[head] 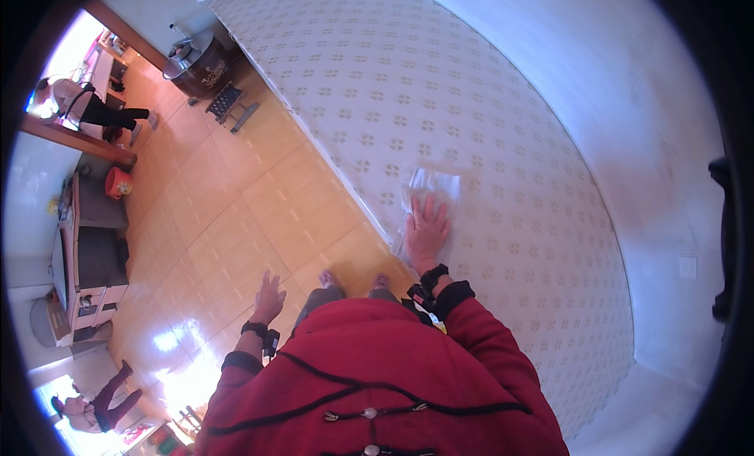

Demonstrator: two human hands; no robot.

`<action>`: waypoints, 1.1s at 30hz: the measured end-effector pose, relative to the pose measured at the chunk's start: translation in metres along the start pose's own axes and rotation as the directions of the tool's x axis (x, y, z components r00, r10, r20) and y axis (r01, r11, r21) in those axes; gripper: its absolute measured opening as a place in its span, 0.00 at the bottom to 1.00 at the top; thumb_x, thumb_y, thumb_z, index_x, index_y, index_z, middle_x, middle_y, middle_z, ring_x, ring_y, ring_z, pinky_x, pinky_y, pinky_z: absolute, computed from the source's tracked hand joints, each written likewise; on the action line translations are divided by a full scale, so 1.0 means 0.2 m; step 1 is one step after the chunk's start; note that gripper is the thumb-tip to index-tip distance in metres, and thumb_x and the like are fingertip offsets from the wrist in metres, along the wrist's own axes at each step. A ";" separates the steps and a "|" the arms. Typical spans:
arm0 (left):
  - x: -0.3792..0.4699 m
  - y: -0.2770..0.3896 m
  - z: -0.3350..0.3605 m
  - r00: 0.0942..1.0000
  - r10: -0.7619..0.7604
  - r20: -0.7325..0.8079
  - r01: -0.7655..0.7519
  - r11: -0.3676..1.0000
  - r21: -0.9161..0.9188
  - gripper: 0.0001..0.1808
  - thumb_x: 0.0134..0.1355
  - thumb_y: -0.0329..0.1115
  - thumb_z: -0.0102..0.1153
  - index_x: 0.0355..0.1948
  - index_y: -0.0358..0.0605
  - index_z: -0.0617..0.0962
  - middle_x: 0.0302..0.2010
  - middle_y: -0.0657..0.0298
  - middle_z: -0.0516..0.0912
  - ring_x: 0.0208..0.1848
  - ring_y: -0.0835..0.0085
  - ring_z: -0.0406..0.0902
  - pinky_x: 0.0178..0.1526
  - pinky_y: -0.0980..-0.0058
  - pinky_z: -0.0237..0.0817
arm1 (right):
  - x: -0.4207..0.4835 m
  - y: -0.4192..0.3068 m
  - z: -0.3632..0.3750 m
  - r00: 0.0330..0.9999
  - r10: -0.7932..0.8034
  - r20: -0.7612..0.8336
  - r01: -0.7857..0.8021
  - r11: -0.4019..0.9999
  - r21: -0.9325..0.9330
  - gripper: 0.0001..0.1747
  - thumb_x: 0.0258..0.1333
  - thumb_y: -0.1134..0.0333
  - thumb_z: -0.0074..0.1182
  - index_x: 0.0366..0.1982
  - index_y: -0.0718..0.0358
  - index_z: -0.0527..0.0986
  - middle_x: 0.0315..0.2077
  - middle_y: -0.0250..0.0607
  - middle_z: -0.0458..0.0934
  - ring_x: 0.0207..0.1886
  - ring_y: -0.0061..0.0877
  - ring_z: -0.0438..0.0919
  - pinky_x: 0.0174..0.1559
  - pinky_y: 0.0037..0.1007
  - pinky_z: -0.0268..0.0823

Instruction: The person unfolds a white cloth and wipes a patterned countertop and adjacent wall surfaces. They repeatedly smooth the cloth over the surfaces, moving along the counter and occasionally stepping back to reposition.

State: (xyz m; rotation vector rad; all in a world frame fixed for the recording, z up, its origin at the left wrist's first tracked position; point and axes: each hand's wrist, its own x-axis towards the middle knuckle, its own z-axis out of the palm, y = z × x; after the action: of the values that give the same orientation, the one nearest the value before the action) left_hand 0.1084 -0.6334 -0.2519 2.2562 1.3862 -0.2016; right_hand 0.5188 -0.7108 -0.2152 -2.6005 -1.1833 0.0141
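My right hand [427,225] lies palm down, fingers spread, on a folded piece of clear plastic [435,182]. The plastic looks thin and shiny, and whether it is a bag or a sheet I cannot tell. It rests near the edge of a broad raised platform whose pale cover [506,244] bears a clover-like print. Over the tiled floor my left hand [270,297] hangs in the air, holding nothing, its fingers apart. Dark bands with small black devices circle both wrists.
A white wall [642,185] borders the platform's far side. Beyond the floor [235,220] stand a large brown pot [203,67], a small stool [227,105], a red bucket [119,182] and a low cabinet [100,255]. One person [94,105] is at a doorway, another [88,412] at lower left.
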 end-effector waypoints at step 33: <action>0.97 -1.47 -0.50 0.985 -0.145 0.098 0.159 0.974 -0.163 0.23 0.54 0.39 0.58 0.48 0.35 0.74 0.49 0.42 0.73 0.52 0.45 0.71 0.53 0.56 0.64 | 0.63 -0.75 0.21 0.968 0.251 -0.001 -0.249 0.959 -0.132 0.32 0.64 0.57 0.38 0.67 0.57 0.52 0.68 0.39 0.50 0.69 0.45 0.49 0.66 0.48 0.44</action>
State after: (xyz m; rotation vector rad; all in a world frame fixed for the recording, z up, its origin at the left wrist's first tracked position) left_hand -0.0676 -0.3220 -0.3311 1.9813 1.4730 -0.2194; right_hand 0.4862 -0.5139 -0.2035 -2.8544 -0.8789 0.0087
